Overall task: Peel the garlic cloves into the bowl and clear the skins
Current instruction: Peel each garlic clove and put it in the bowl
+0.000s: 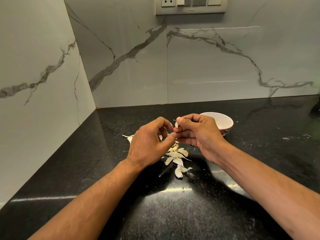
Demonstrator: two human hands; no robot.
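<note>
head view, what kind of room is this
Most likely a home kitchen: a black stone countertop in a corner of marble-look wall tiles, a switch and socket panel above, and garlic cloves beside a small bowl.

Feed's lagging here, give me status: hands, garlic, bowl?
Right hand pinching garlic clove. Left hand fingers curled beside it. Bowl behind, unobstructed. Cloves on counter.

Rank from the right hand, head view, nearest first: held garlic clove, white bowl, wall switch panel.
1. Pale garlic clove, pinched in the right hand fingers.
2. White bowl with red pattern, just behind the hand.
3. Grey wall switch panel, high on the backsplash.
</note>
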